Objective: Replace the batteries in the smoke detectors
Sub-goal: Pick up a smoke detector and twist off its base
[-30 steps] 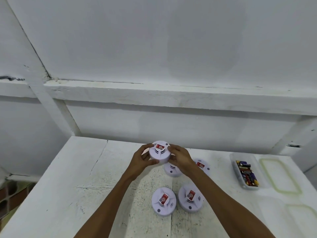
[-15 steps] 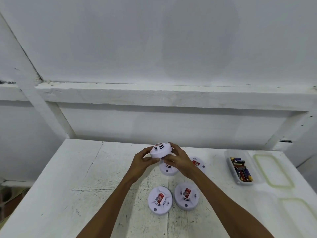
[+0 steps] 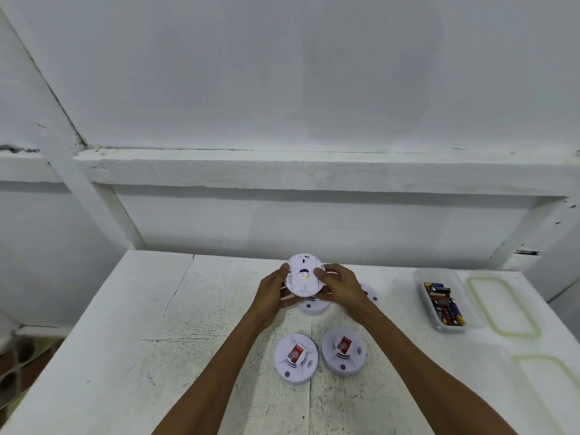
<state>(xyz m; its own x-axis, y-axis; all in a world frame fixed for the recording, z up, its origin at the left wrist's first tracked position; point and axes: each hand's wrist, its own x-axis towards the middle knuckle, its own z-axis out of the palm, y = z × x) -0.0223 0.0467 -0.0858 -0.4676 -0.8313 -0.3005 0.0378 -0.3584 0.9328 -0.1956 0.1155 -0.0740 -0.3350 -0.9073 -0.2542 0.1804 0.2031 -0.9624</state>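
Note:
I hold a round white smoke detector (image 3: 303, 274) above the table with its flat back facing me. My left hand (image 3: 273, 293) grips its left edge and my right hand (image 3: 340, 285) its right edge. Two detectors lie face up nearer me, one on the left (image 3: 296, 358) and one on the right (image 3: 344, 351), each with a red label. Another detector (image 3: 314, 304) sits under my hands, and a further one (image 3: 370, 291) is mostly hidden behind my right hand. A clear box of batteries (image 3: 444, 304) stands at the right.
The worn white table (image 3: 131, 324) ends at a white wall with a ledge (image 3: 282, 171). A clear lid with a green seal (image 3: 502, 306) lies right of the battery box. Another clear container with a green seal (image 3: 546, 378) sits nearer, at the right edge.
Both hands turned the held detector over: its red-labelled face showed before, then its side, and now its flat back faces me.

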